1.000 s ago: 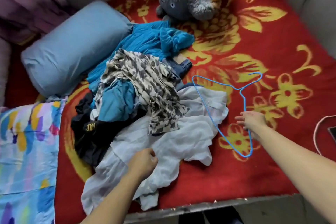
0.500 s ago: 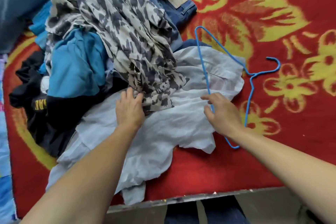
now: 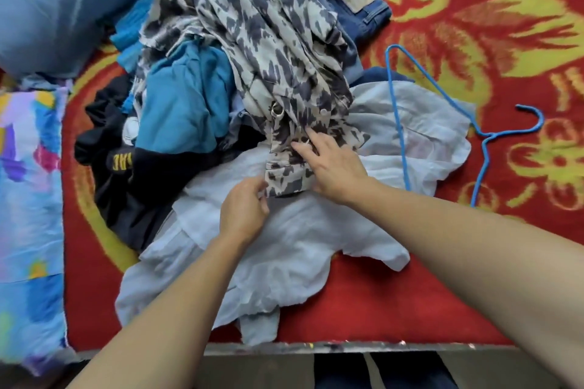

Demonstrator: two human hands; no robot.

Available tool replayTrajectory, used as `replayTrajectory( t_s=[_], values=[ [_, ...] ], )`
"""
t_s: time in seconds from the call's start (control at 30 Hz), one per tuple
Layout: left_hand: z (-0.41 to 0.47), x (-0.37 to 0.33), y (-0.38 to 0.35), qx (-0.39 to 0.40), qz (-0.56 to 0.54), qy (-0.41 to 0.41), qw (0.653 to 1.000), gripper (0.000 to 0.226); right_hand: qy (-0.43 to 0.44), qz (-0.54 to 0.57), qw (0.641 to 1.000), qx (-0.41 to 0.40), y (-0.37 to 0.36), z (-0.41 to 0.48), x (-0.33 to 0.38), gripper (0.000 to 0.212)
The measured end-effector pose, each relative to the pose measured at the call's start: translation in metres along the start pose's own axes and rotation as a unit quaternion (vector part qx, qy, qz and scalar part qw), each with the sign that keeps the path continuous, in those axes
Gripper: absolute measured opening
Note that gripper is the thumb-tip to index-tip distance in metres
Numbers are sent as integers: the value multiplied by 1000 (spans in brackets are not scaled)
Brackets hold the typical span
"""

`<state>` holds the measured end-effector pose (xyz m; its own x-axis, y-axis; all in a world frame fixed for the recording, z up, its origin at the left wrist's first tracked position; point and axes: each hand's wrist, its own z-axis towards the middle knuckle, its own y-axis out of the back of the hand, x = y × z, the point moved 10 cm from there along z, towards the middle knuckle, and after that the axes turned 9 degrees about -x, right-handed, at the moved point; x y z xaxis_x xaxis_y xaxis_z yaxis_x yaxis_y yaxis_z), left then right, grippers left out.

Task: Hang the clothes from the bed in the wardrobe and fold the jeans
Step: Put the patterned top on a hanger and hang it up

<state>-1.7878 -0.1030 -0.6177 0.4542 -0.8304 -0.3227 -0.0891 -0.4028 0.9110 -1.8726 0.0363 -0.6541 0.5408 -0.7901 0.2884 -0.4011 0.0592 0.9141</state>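
From the head view, the clothes lie heaped in the middle of the frame on the red flowered bed (image 3: 442, 300). The patterned blouse (image 3: 268, 41) is draped over a teal top (image 3: 186, 104) and a black garment (image 3: 126, 180), and its lower end lies across a pale shirt (image 3: 290, 249). The left hand (image 3: 243, 211) has its fingers curled at the blouse's lower hem and appears to pinch it. The right hand (image 3: 331, 167) lies on the same cloth with its fingers spread flat, holding nothing. The blue hanger (image 3: 398, 110) rests at centre right, one arm on the pale shirt and its hook out on the bed cover. The jeans (image 3: 366, 12) are half buried at upper centre. The main risk is that the blouse's far end is tangled with the pile, so a quick lift could drag the teal top or jeans along. Pulling the pale shirt beneath could also shift the hanger or snag its thin wire in the fabric.
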Motion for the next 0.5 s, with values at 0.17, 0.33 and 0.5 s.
replayTrajectory(
  t_s=[0.17,0.33,0.5],
  values=[
    [-22,14,-20,18,-46,33,998,45,-64,98,992,-50,-5,-6,-30,27],
    [-30,-36,-40,29,-152,27,988,61,-178,371,911,-24,10,-53,-61,23],
    [-23,-70,-36,-53,-186,104,976,18,-298,494,817,-24,14,-114,-108,28]
  ],
)
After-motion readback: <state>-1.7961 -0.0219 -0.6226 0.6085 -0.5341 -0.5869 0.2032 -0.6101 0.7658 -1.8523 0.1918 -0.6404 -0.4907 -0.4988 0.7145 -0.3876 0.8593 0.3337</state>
